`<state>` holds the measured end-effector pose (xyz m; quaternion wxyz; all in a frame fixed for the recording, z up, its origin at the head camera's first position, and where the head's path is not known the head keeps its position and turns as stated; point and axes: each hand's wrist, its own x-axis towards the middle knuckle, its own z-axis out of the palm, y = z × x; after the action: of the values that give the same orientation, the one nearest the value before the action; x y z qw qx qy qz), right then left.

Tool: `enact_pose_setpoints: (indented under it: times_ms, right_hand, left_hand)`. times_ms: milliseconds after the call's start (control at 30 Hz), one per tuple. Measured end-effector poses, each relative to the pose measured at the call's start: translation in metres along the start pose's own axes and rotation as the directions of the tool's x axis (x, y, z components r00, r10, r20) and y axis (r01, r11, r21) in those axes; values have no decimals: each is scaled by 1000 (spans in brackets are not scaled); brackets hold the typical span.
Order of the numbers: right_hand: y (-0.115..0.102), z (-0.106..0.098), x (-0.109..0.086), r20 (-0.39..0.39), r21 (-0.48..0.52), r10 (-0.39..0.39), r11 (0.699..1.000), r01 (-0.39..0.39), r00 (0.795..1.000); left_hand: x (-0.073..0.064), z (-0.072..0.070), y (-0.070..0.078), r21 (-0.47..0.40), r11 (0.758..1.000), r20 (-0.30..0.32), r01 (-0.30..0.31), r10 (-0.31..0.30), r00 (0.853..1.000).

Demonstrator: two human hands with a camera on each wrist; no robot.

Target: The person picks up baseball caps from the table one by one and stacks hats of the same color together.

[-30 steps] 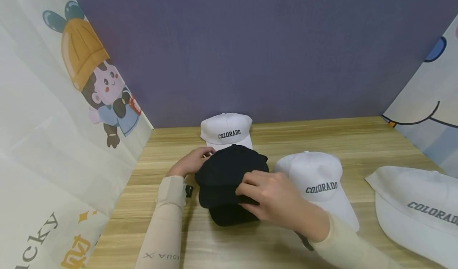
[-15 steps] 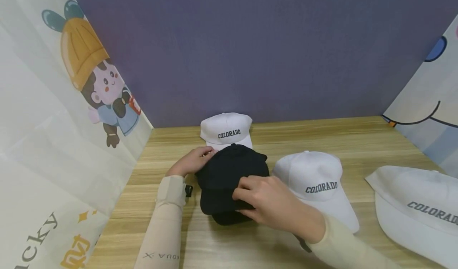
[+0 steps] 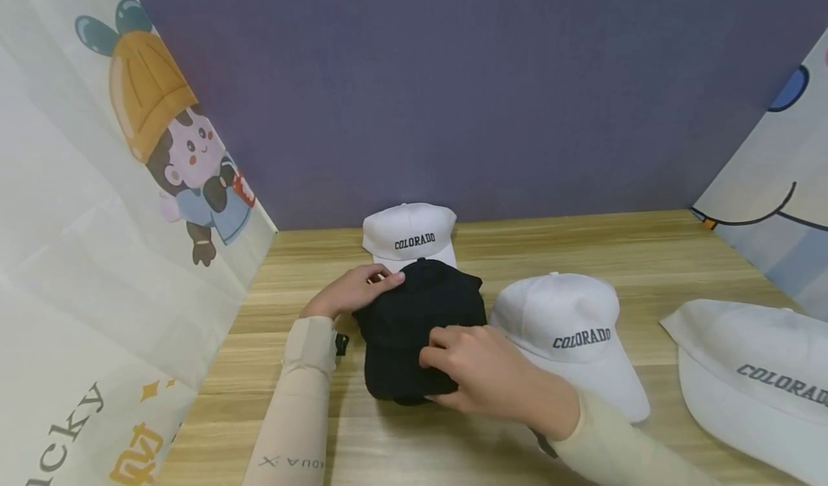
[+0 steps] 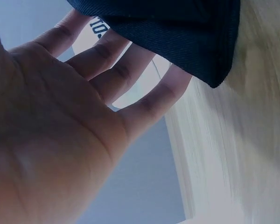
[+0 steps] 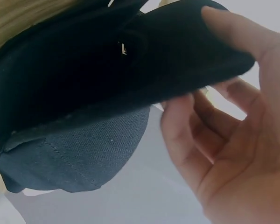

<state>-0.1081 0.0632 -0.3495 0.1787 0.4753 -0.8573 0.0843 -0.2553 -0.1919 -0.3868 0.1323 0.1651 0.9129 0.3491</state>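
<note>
A black baseball cap (image 3: 420,306) sits upright mid-table in the head view, its brim toward me. Beneath that brim, a sliver of another dark brim (image 3: 410,401) shows. My right hand (image 3: 494,378) pinches the upper brim at its right side; in the right wrist view, the thumb (image 5: 238,28) and fingers lie on opposite faces of it. My left hand (image 3: 352,290) touches the cap's left back, with its thumb by the crown. In the left wrist view, its nearly straight fingers (image 4: 151,100) reach behind the dark fabric, which hides the fingertips.
A white COLORADO cap (image 3: 410,231) stands behind the black one, near the dark back wall (image 3: 453,98). Another white cap (image 3: 556,310) lies close to my right hand, and a third (image 3: 750,371) is farther right. A printed side panel (image 3: 65,220) borders the wooden table (image 3: 259,385).
My right hand has shifted slightly down and left, bringing the upper brim down over the lower one. The left thumb now shows farther over the crown. The white caps stayed put.
</note>
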Motion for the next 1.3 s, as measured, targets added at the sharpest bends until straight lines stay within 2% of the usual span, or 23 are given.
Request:
enact_pose_setpoints:
  times_ms: [200, 333, 467, 800, 1067, 1300]
  right_hand:
    - [-2, 1, 0, 124, 0, 82, 997, -83, 989]
    - [-3, 3, 1, 175, -24, 124, 992, -122, 977]
    - [-5, 5, 1, 219, -56, 138, 990, -129, 966]
    - [-4, 19, -1, 234, -100, 96, 992, -74, 968]
    - [-2, 26, -4, 286, -130, 102, 989, -67, 953]
    - [-5, 31, -5, 292, -145, 114, 987, -74, 950]
  left_hand:
    - [-2, -2, 2, 15, 1000, 44, 16, -17, 999]
    - [-2, -3, 0, 37, 999, 70, -8, 6, 998]
    - [-2, -3, 0, 29, 999, 90, -39, 36, 995]
    - [-2, -3, 1, -15, 1000, 122, -28, 29, 992]
    - [-1, -1, 4, -21, 1000, 127, -17, 19, 992]
    - [0, 1, 5, -19, 999, 131, -29, 31, 991]
